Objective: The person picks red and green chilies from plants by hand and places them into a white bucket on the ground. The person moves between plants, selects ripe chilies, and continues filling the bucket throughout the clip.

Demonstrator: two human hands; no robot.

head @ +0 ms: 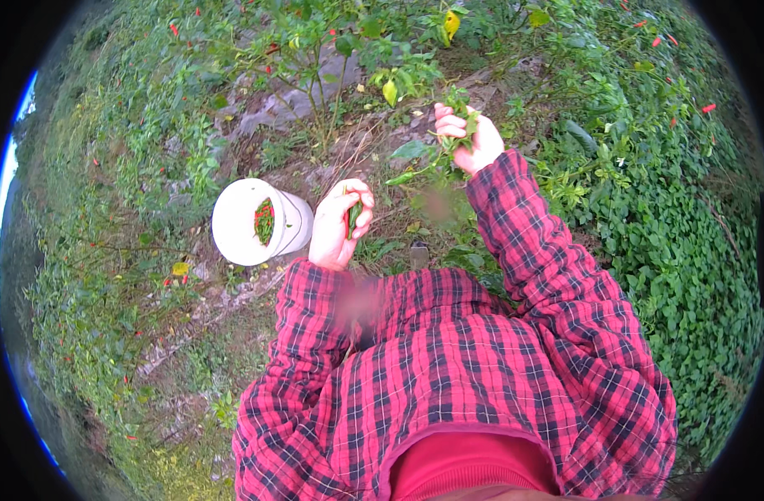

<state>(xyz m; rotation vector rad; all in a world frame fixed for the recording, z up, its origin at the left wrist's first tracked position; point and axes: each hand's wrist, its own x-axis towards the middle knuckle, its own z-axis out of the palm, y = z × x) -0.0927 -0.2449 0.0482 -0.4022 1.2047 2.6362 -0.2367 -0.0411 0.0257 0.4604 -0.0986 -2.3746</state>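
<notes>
My left hand [341, 222] is curled around red and green chili peppers [354, 216], just right of a white plastic bucket [297, 219]. Inside the bucket lies a heap of red and green chilies [264, 222]. Farther up and to the right, my right hand [472, 138] has its fingers closed on a leafy green sprig [468, 122] of a pepper plant. A long green pepper [400, 178] hangs to the left below that hand, near a broad green leaf [412, 149]. Part of the sprig is hidden in my fingers.
Pepper plants [331, 81] with scattered red chilies stand ahead and on the left. Grey plastic sheeting [294, 103] partly covers the soil between stems. Dense leafy ground cover [682, 250] grows on the right. Dry stalks lie on the ground beyond my left hand.
</notes>
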